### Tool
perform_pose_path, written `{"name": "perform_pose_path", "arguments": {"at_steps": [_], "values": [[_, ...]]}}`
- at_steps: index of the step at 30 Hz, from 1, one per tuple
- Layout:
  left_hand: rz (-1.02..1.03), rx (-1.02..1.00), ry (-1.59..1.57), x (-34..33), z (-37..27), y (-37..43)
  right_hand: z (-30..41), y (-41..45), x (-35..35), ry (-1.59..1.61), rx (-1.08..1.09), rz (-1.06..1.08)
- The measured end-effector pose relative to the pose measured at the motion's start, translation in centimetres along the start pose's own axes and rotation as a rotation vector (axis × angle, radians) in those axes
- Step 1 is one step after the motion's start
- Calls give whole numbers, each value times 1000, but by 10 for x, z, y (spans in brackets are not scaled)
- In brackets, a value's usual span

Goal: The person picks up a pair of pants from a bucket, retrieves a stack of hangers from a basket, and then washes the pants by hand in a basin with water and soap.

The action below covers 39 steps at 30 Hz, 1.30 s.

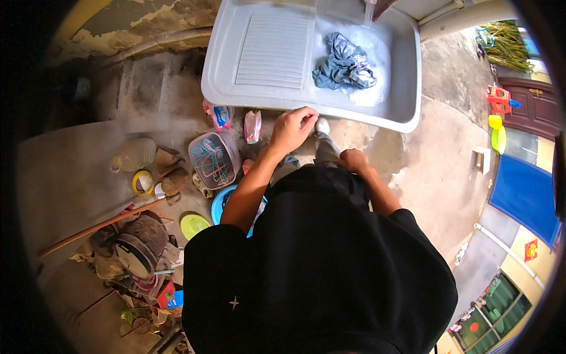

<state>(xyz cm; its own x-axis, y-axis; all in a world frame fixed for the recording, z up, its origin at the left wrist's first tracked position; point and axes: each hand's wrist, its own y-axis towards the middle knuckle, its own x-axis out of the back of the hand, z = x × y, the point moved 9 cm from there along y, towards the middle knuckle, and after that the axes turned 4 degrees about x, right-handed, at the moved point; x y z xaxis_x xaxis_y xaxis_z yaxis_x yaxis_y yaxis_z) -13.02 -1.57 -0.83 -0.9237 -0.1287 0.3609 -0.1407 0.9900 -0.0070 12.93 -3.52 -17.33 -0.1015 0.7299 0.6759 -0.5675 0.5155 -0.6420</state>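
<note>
My left hand (292, 131) is just at the near rim of a grey laundry sink (269, 100), its fingers curled and thumb near the fingertips; nothing shows in it. My right hand (353, 160) is beside my waist at the hem of my black shirt, fingers folded; whether it grips the cloth is unclear. Wet dark grey-blue cloth (342, 66) lies bunched in the sink's basin amid suds. A ribbed washboard (274, 51) forms the sink's left part. Water runs from a tap (370, 3) at the basin's far edge.
Below the sink at left stand detergent bags (219, 116), a plastic tub of hangers (212, 161) and a blue basin (217, 203). Farther left are a large plastic bottle (137, 154), a long-handled tool (106, 223) and a dirty bucket (141, 245). A white stool (482, 160) stands at right.
</note>
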Motion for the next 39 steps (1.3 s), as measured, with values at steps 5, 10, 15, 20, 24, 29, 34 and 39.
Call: {"name": "perform_pose_path", "arguments": {"at_steps": [5,10,15,20,24,29,34,39], "values": [[24,31,23,-26,-20,38,18,30,54,569,261,-101],[42,77,138,-60,-16,71,66,2,156,1223,313,201],[96,124,202,-110,1,102,-1,29,192,1262,377,-79],[178,222,213,-143,24,115,-80,58,183,1095,181,-177],[228,226,243,-145,35,119,-105,64,182,1139,113,-252],[215,90,296,-132,34,134,-109,76,168,1255,14,-292],[183,-5,472,-102,26,167,-90,83,171,1290,-29,-347],[38,-76,561,-65,37,195,-73,92,158,1182,-52,-350]]}}
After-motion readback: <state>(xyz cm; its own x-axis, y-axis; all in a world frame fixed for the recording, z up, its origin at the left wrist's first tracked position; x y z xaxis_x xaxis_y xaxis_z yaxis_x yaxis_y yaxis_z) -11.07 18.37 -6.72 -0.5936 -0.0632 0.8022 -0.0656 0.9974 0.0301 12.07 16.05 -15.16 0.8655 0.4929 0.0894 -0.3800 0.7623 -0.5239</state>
